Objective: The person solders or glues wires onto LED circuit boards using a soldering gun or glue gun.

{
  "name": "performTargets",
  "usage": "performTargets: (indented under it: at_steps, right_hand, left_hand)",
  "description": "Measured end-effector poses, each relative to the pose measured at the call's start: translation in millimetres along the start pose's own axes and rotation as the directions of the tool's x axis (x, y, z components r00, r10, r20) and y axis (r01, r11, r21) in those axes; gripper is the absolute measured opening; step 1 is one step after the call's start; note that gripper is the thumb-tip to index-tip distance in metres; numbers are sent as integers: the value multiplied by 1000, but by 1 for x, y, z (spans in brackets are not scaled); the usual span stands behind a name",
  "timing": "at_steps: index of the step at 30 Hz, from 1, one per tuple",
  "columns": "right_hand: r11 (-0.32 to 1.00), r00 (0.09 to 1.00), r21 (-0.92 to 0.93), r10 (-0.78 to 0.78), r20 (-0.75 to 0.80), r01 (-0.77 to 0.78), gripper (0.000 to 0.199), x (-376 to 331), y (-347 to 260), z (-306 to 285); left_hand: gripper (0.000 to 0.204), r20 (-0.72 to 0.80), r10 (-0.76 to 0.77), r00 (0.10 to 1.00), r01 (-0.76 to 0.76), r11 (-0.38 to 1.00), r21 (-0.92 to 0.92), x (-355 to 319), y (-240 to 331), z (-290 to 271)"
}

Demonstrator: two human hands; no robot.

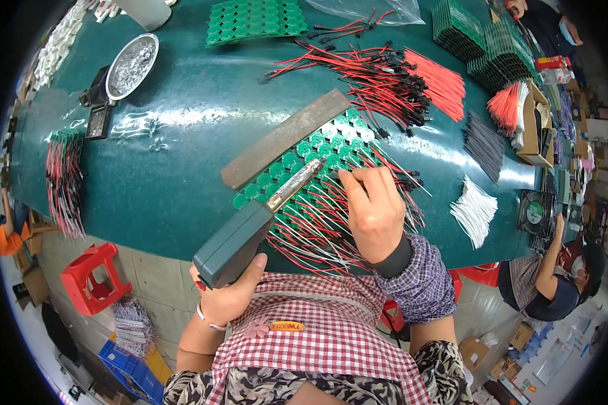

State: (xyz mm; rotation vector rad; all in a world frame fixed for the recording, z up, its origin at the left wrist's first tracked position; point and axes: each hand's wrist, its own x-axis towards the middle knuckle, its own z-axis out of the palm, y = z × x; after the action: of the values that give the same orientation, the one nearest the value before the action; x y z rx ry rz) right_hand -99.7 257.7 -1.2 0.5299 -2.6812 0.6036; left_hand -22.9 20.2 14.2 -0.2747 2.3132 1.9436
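A dark green soldering gun (233, 243) is in my left hand (226, 297), my fingers closed round its handle. Its metal barrel slants up to the right, the tip resting over a panel of round green circuit boards (270, 179). Close beside that tip, my right hand (375, 212) pinches a thin wire, mostly hidden by the fingers, against the boards. Many red and white wires (317, 233) fan from the panel toward me, some passing under my right hand. Along the panel's far left side lies a flat metal bar (284, 140).
Red-black connector leads (392, 81), red wires (442, 84), black wires (484, 150) and white wires (474, 210) lie in piles rightward. A metal dish on a stand (132, 67) and a wired board bundle (65, 182) sit left. Green board stacks (500, 54) stand far right. A co-worker (554, 270) is at right.
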Motion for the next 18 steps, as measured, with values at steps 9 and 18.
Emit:
performTargets:
  at_steps: [9, 18]
  right_hand:
    - [999, 999, -37, -40, 10, 40, 31, -1, 2, 1]
    - [998, 998, 56, -22, -59, 25, 32, -4, -13, 5]
  left_hand:
    - [33, -13, 62, 998, -61, 996, 58, -3, -6, -6]
    - [24, -107, 70, 992, -66, 997, 42, 0, 2, -6]
